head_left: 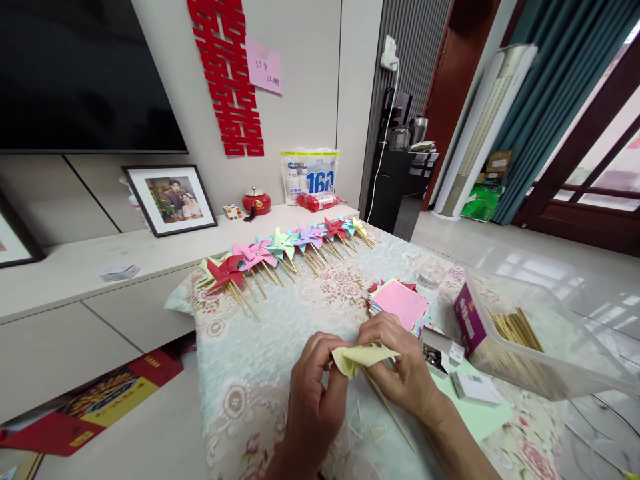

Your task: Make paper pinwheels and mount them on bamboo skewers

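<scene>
Pinching one folded pale yellow paper [363, 357] between them, both hands work near the table's front edge, over the floral tablecloth [260, 373]. Left hand [313, 400] grips the paper's left end, fingers closed narrow on it. Right hand [400, 370] closes on the right part of the paper and also holds one thin wooden stick [390, 413] that slants down toward the front edge under the wrist. Paper sits above the cloth, not touching it.

One row of finished paper pinwheels [285, 250] lies along the table's far edge, sticks pointing toward the person; about ten, exact count unclear as they overlap. Colours: red, pink, green, purple, blue, yellow.

One stack of coloured square sheets [400, 303], pink on top, sits just beyond the right hand. One clear plastic box [545, 333] full of wooden sticks lies at the right edge; stick count cannot be told. Two small boxes [475, 387] lie between the right hand and the plastic box, on one light green sheet [480, 417].
</scene>
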{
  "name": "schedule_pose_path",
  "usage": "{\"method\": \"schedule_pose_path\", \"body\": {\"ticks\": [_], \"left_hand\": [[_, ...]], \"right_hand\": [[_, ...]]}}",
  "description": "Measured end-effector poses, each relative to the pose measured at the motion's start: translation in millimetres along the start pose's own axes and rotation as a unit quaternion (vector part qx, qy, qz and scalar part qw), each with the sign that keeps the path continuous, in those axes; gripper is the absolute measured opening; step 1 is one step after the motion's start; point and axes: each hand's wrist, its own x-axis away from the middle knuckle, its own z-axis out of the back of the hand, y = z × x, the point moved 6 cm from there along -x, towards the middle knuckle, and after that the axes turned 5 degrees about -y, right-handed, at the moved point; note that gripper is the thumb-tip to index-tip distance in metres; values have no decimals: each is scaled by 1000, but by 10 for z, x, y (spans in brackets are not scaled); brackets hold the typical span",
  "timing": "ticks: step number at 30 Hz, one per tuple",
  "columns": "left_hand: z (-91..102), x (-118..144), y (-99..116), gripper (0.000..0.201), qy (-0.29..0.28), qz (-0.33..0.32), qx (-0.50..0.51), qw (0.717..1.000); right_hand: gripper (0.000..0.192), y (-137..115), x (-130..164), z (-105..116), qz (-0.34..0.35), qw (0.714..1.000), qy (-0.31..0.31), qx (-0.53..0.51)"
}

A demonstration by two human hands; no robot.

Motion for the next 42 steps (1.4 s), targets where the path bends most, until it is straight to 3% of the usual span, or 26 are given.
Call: {"method": "schedule_pose_path", "body": {"ticks": [7, 11, 17, 23, 29, 32, 35, 42], "left_hand": [[-44, -6, -70, 16, -51, 67, 49, 995], [-115, -12, -122, 10, -61, 129, 109, 984], [-347, 39, -289, 34, -83, 274, 336, 897], [-328, 9, -475, 42, -18, 374, 352, 858], [-414, -112, -510, 38, 58, 419, 379, 823], [-531, -100, -530, 41, 79, 433, 388, 810], [-607, -46, -558, 45, 85, 443, 390, 803], [-565, 20, -539, 42, 87, 446, 379, 806]], "right_hand": [[11, 151, 39, -15, -76, 996, -22, -43], [4, 317, 87, -58, -165, 983, -45, -73], [8, 472, 136, -144, -253, 953, -50, -161], [18, 496, 125, -127, -243, 950, -26, -194], [36, 636, 187, 21, -260, 923, 80, -273], [29, 651, 190, 93, -243, 940, 98, -220], [27, 576, 146, 132, -185, 969, 87, -136], [28, 442, 110, 76, -100, 993, 64, -13]]}}
